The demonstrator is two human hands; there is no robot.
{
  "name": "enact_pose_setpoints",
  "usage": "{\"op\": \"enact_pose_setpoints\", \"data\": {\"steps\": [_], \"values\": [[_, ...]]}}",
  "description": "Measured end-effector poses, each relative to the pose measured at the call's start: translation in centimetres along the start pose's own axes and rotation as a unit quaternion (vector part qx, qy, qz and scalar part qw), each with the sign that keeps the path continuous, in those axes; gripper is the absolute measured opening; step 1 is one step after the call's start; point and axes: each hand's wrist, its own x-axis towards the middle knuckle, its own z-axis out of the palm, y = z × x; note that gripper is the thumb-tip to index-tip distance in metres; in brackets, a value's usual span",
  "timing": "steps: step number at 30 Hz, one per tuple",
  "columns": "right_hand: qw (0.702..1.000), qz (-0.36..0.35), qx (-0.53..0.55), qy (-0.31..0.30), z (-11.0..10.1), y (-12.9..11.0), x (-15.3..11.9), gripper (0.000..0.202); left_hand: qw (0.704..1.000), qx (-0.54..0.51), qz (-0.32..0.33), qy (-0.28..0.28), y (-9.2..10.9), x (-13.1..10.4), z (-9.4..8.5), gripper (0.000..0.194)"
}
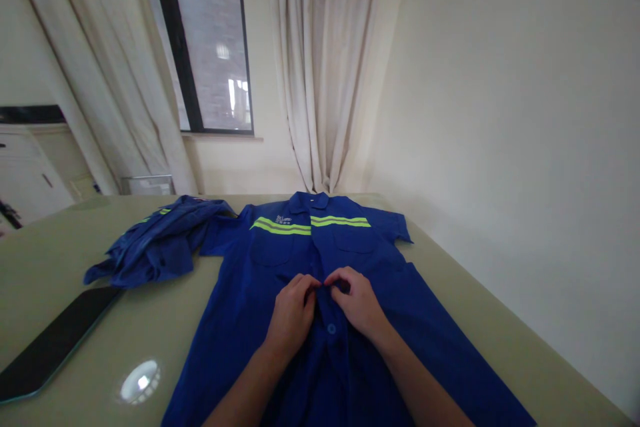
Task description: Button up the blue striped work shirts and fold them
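A blue short-sleeved work garment (270, 253) with yellow-green reflective bands across the chest lies spread out, its collar at the far end. Near the middle of its front opening, my left hand (297, 310) pinches the cloth between thumb and fingers. Just to the right, almost touching it, my right hand (356, 299) pinches the same front edge. What lies between the fingertips is too small to make out. A round blue button (331, 329) shows on the front strip below the hands.
Another blue garment (155, 253) lies crumpled at the left, touching the spread one's sleeve. A dark flat panel (55, 343) is on the pale green table (200, 327) at the left. A wall (525, 147) borders the right side; curtains (325, 67) hang behind.
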Motion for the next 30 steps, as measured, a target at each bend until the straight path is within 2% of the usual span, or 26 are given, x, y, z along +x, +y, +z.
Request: {"op": "enact_pose_setpoints", "data": {"steps": [3, 5, 8, 11, 16, 21, 30], "values": [[0.999, -0.018, -0.032, 0.006, -0.1, -0.6, -0.2, 0.032, 1.000, 0.000, 0.009, 0.001, -0.2, 0.0, 0.0, 0.027], [0.999, -0.025, -0.039, 0.003, -0.1, -0.8, -0.4, 0.026, 1.000, 0.003, 0.007, 0.004, -0.2, 0.0, 0.0, 0.025], [0.998, -0.039, -0.045, -0.006, -0.1, -0.8, -0.4, 0.015, 1.000, 0.002, -0.024, 0.003, -0.3, 0.0, 0.0, 0.022], [0.997, -0.047, -0.056, -0.021, 0.0, -0.5, -0.4, 0.015, 0.999, -0.008, -0.052, -0.011, -0.3, 0.1, 0.1, 0.021], [0.995, -0.055, -0.078, -0.007, 0.2, -0.2, -0.5, 0.018, 0.994, -0.098, -0.044, -0.028, -0.2, 0.2, -0.1, 0.020], [0.992, -0.057, -0.113, 0.011, 0.6, -0.2, -0.6, 0.019, 0.984, -0.159, -0.067, -0.032, 0.1, 0.5, -0.4, 0.021], [0.993, -0.062, -0.097, 0.026, 0.8, -0.2, -0.6, 0.018, 0.968, -0.233, -0.087, -0.030, -2.1, 1.1, 0.6, 0.018]]}}
